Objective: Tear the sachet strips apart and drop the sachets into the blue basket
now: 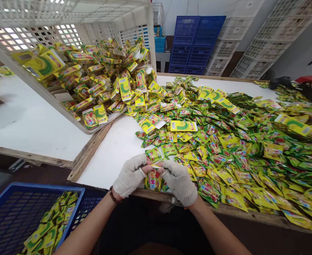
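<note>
At the table's front edge, my left hand (131, 175) and my right hand (178, 180), both in white fingerless gloves, meet over a small yellow-green candy box (152, 180). Fingers of both hands pinch its upper end, where a pale flap shows; the thumbs and fingers partly cover it. The lettering on its face lies sideways to me. Just beyond my fingertips lie loose green candy sachets (169, 149), and a large heap of green and yellow sachets (235, 152) spreads to the right of my right hand.
A tipped white crate (48, 94) full of open candy boxes (94, 83) spills onto the table from the left. Several flattish boxes (184, 126) lie on the heap. Below left stands a blue crate (8, 189) with filled boxes (49, 230). Stacked crates (195, 42) line the back.
</note>
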`<state>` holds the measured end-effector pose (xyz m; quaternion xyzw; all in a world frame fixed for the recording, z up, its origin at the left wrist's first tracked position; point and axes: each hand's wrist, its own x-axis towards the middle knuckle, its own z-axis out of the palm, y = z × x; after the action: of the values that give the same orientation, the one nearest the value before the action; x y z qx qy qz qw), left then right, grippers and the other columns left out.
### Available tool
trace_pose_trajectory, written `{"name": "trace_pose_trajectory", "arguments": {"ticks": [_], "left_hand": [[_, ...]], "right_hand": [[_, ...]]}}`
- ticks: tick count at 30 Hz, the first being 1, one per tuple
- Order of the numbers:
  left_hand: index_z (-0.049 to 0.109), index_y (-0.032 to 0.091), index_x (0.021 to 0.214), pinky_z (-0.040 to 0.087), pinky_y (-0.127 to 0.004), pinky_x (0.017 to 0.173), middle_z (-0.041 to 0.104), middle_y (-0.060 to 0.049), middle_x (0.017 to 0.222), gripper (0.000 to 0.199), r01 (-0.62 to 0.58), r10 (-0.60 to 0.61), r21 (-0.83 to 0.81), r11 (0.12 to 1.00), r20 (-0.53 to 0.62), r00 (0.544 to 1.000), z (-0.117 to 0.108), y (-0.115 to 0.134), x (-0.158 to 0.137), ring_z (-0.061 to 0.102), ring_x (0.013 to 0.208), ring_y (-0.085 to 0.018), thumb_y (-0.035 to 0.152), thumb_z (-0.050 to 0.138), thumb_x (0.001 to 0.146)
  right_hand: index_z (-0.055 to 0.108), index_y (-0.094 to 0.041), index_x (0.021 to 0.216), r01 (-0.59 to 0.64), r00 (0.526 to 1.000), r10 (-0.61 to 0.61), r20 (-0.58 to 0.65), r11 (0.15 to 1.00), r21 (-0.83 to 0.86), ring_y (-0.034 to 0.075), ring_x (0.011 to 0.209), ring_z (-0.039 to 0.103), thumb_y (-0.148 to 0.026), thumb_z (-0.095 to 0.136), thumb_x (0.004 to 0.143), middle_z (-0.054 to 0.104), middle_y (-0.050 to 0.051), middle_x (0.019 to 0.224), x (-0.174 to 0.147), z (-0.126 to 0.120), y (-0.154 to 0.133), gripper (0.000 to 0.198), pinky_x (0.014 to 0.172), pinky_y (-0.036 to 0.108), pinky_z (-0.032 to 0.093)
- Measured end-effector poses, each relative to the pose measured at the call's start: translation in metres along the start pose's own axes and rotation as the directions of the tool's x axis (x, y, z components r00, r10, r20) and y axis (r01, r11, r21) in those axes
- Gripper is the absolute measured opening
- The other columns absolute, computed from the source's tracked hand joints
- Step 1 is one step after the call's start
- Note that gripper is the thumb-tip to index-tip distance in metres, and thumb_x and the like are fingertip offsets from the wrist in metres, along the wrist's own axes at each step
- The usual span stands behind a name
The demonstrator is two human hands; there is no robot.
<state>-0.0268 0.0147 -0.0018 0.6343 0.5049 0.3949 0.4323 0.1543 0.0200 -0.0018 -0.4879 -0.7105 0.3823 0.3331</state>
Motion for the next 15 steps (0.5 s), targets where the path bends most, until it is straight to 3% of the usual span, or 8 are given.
{"name": "trace_pose_trajectory", "arguments": {"ticks": [5,9,12,15], "left_hand": [[0.061,0.015,0.082,0.045,-0.024,0.065,0.06,-0.002,0.076,0.026,0.054,-0.051,-0.039,0.998,0.071,0.996,-0.003,0.009,0.005,0.054,0.072,-0.014,0.04,0.055,0.081],[0.061,0.015,0.078,0.043,-0.023,0.064,0.059,-0.001,0.074,0.024,0.035,-0.036,0.02,0.999,0.054,0.998,-0.004,0.011,0.005,0.052,0.07,-0.013,0.038,0.054,0.081],[0.063,0.015,0.079,0.045,-0.025,0.068,0.061,-0.002,0.077,0.026,0.032,-0.034,0.033,0.999,0.045,0.998,-0.006,0.007,-0.003,0.054,0.073,-0.014,0.038,0.05,0.084],[0.065,0.017,0.089,0.046,-0.028,0.077,0.064,-0.004,0.088,0.022,-0.058,0.057,0.061,0.996,0.01,0.998,-0.003,-0.004,-0.013,0.057,0.083,-0.017,0.035,0.055,0.082]], "right_hand": [[0.066,-0.018,0.09,-0.034,0.999,0.034,-0.012,0.999,-0.016,0.012,0.069,0.058,-0.033,0.048,0.085,0.066,0.002,0.076,0.0,-0.004,-0.01,0.024,0.064,0.022,0.045],[0.066,-0.019,0.088,-0.022,1.0,0.021,-0.022,0.999,-0.04,0.012,0.067,0.058,-0.032,0.049,0.085,0.065,0.001,0.075,0.001,-0.003,-0.006,0.022,0.064,0.023,0.046],[0.067,-0.02,0.089,0.097,0.995,-0.098,-0.016,0.995,-0.031,0.013,0.075,0.062,-0.027,0.049,0.085,0.068,0.002,0.082,-0.002,-0.004,0.003,0.02,0.07,0.023,0.049],[0.066,-0.02,0.097,0.3,0.954,-0.3,-0.008,0.954,0.016,0.014,0.09,0.063,-0.021,0.051,0.083,0.068,0.005,0.097,-0.005,-0.003,0.012,0.021,0.082,0.024,0.05]]}}
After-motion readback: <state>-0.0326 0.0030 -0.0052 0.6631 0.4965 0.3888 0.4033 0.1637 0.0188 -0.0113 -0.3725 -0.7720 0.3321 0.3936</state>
